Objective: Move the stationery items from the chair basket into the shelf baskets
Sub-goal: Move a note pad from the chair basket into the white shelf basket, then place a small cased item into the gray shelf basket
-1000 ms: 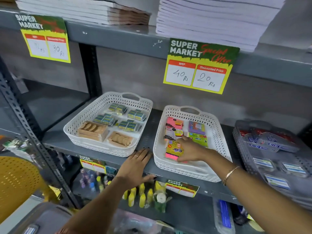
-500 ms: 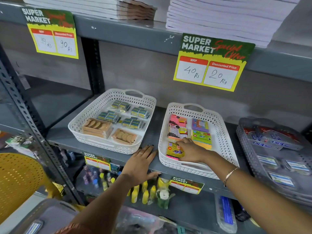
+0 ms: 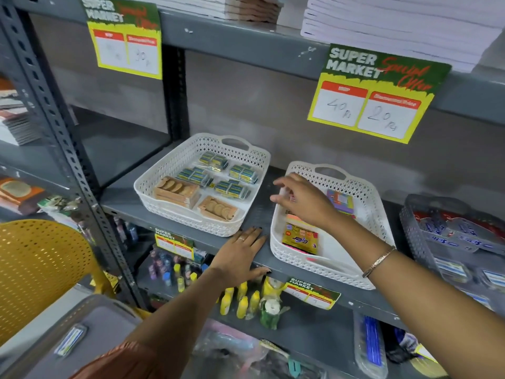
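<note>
Two white lattice baskets stand on the grey shelf. The left basket (image 3: 169,170) holds several green-and-blue packs and two brown boxes of round pieces. The right basket (image 3: 374,212) holds sticky-note pads: a yellow-orange pack (image 3: 300,237) near its front and a purple pad (image 3: 340,201) further back. My right hand (image 3: 303,201) hovers over the right basket's left side with fingers spread and nothing clearly in it. Flat on the shelf edge between the two baskets lies my left hand (image 3: 240,253). At bottom left, the grey chair basket (image 3: 90,324) holds a small pack (image 3: 71,339).
A yellow perforated chair (image 3: 35,269) stands at left. A grey basket (image 3: 410,225) of blister packs sits at right. Price signs hang from the upper shelf edge, under stacked paper. The lower shelf holds small bottles and bagged items.
My right hand has let go of the yellow-orange pack at the basket's front and lifted up toward the back-left, fingers spread. My left hand stays on the shelf edge. The view has shifted closer.
</note>
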The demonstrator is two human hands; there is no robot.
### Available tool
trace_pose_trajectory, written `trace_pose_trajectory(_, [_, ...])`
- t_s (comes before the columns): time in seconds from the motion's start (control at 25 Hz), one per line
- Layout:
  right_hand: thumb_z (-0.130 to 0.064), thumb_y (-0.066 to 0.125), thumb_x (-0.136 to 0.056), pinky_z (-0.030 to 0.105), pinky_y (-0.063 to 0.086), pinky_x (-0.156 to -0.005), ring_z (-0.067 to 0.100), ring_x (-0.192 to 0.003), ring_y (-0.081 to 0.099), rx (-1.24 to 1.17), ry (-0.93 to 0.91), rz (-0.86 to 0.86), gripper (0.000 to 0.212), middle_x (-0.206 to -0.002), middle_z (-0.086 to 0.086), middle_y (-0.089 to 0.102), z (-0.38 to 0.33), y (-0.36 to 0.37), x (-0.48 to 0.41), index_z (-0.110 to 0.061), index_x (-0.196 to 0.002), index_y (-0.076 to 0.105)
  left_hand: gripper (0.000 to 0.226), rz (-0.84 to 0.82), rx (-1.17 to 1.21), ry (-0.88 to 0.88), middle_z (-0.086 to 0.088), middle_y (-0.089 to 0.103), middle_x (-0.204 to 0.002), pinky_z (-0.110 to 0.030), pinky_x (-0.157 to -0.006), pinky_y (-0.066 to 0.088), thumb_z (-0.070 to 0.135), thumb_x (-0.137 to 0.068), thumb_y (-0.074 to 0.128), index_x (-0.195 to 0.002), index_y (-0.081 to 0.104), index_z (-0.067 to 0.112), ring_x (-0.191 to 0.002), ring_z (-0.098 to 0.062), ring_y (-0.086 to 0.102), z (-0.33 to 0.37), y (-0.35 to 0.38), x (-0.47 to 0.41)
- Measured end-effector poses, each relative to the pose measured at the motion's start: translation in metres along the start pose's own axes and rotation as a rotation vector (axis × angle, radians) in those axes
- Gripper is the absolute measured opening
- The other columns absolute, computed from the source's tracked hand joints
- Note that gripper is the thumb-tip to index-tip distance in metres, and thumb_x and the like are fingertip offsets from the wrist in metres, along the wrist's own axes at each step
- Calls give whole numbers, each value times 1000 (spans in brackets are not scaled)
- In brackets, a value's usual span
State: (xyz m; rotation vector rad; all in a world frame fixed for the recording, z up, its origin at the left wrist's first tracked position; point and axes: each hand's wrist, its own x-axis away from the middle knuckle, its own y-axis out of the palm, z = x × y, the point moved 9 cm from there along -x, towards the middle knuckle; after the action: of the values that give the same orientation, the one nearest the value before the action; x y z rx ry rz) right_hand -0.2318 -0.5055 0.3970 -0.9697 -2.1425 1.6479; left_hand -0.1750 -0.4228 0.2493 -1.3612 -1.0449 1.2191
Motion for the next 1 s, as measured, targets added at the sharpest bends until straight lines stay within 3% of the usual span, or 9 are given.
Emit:
trace_pose_trajectory(0.12, [-37, 54, -88, 37, 50, -81, 15, -92, 58, -159, -191, 166, 29, -106, 4, 64, -83, -8, -18, -16, -108, 60, 65, 109, -2, 3, -10, 36, -148, -37, -112, 12, 53, -92, 33, -140, 34, 10, -138, -24, 25, -3, -1, 37])
trace_pose_trajectory(0.2, [-37, 51, -87, 35, 49, -78, 17, -89, 60, -228, -303, 167, 29, -99, 3, 65, -144, 12, -24, -15, -102, 61, 60, 109, 45, -85, -11, 48, -139, -39, -108, 19, 51, -88, 37, -132, 41, 10, -133, -26, 31, -23, 12, 82])
trace_pose_trajectory(0.36, [-45, 42, -86, 31, 45, -73, 18, -89, 58, -262, -457, 29, 38, -94, 2, 63, -247, 98, -31, -15, -100, 60, 62, 16, 82, -365, -13, 49, -138, -40, -109, 11, 53, -89, 33, -132, 35, 8, -136, -27, 20, -90, 64, 201])
trace_pose_trajectory(0.48, [-39, 45, -87, 34, 45, -74, 24, -97, 59, -259, -503, -137, 35, -99, 7, 64, -306, 191, -34, -11, -102, 61, 67, -114, 120, -598, -8, 41, -142, -42, -109, 4, 60, -92, 23, -134, 35, 8, -143, -24, -5, -140, 114, 305])
trace_pose_trajectory(0.68, [-35, 49, -90, 40, 47, -76, 30, -98, 61, -221, -450, -426, 28, -99, 10, 63, -330, 346, -15, -12, -100, 60, 76, -249, 246, -770, -11, 29, -151, -46, -108, 8, 66, -89, 26, -134, 47, 8, -142, -27, 1, -141, 193, 419])
trace_pose_trajectory(0.8, [-29, 51, -93, 38, 42, -78, 32, -102, 59, -184, -418, -638, 28, -107, 12, 63, -333, 443, 10, -7, -108, 59, 78, -348, 354, -845, -12, 43, -142, -45, -106, 11, 68, -84, 34, -128, 54, 7, -139, -27, 11, -132, 244, 460])
trace_pose_trajectory(1.0, [-28, 53, -92, 41, 47, -78, 34, -101, 58, -104, -438, -833, 27, -106, 15, 62, -332, 567, 53, -5, -103, 60, 83, -370, 376, -926, -12, 51, -136, -49, -101, 39, 65, -90, 10, -124, 59, 8, -131, -29, 37, -137, 294, 500])
